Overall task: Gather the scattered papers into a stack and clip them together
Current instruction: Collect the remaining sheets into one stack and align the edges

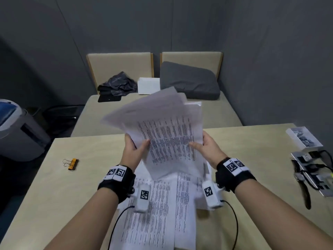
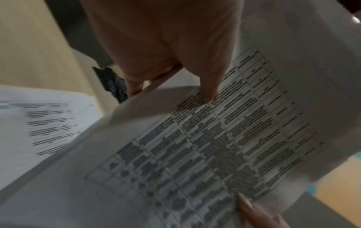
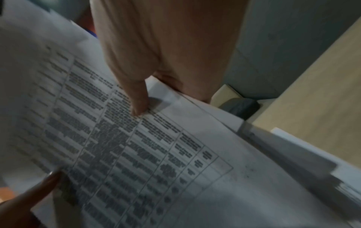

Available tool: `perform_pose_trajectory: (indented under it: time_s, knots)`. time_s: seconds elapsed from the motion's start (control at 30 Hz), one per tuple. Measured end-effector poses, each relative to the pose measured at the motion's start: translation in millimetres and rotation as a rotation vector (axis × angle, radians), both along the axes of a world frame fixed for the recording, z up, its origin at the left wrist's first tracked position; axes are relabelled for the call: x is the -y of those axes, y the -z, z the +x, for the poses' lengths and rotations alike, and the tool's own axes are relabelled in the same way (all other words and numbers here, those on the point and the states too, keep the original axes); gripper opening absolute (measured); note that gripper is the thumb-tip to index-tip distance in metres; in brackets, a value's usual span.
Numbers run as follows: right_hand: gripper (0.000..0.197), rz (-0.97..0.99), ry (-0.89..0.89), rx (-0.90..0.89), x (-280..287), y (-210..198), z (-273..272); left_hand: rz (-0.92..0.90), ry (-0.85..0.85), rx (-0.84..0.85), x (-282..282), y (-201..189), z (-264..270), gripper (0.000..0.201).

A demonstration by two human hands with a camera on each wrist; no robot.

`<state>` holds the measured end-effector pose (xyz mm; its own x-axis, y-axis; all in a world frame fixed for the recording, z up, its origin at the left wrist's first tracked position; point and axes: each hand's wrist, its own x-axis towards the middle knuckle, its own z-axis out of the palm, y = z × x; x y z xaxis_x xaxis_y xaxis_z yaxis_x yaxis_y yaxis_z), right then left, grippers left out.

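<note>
A loose bundle of printed papers [image 1: 162, 127] is held tilted above the table, its sheets fanned unevenly at the far end. My left hand [image 1: 136, 147] grips the bundle's left edge, thumb on the printed top sheet [image 2: 215, 138]. My right hand [image 1: 205, 143] grips the right edge, thumb pressed on the page [image 3: 136, 146]. More printed sheets [image 1: 162, 204] lie overlapping on the table [image 1: 72, 186] under my wrists. An orange binder clip [image 1: 71, 164] with wire handles lies on the table to the left, apart from both hands.
A white box of small metal items [image 1: 304, 137] and a watch with cables [image 1: 306, 174] sit at the table's right edge. Beyond the table stand a bench with a grey cushion [image 1: 189, 81], a white box [image 1: 148, 85] and dark cloth [image 1: 117, 83]. A grey appliance [image 1: 18, 130] stands at the left.
</note>
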<state>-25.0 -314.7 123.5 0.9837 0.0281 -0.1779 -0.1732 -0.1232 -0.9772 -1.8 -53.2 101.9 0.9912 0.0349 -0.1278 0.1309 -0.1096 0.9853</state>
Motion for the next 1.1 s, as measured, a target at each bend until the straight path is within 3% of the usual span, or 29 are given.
perform_pose_trajectory:
  time_s: [0.07,0.13,0.33,0.5,0.63,0.77,0.83,0.93,1.03,1.1]
  knots:
    - [0.046,0.011,0.037,0.041,-9.4,-9.5,-0.6,-0.021,-0.017,0.144,2.7,-19.2,-8.2,0.048]
    - [0.051,0.059,0.015,0.042,-17.2,-8.4,-5.8,0.038,-0.015,0.218,3.3,-26.6,-19.2,0.040]
    - [0.081,0.200,0.092,0.004,-30.5,8.0,-18.4,0.170,0.109,0.268,-8.9,-21.5,-40.6,0.058]
    - [0.082,0.201,0.077,0.032,-33.5,11.7,-12.1,0.231,0.083,0.273,-15.7,-24.4,-38.4,0.077]
    - [0.082,0.209,0.119,0.040,-32.9,15.5,-10.5,0.112,0.080,0.176,-20.0,-14.1,-30.5,0.064]
    - [0.053,0.179,0.200,0.052,-41.9,14.9,-4.9,0.124,0.008,0.233,-14.0,-4.7,-24.1,0.038]
    - [0.040,0.172,0.221,0.102,-44.6,7.4,0.6,0.042,-0.059,0.269,-10.2,-10.9,-23.2,0.035]
    - [0.042,0.171,0.188,0.120,-42.5,6.7,3.5,-0.068,-0.082,0.250,-14.9,-9.4,-21.9,0.040]
    - [0.065,0.089,0.062,-0.014,-40.6,29.6,-4.9,0.084,0.057,0.130,-23.7,10.9,-25.8,0.047]
    - [0.056,-0.006,-0.034,-0.092,-42.7,47.8,-10.4,0.269,0.154,0.032,-26.4,31.7,-30.1,0.040]
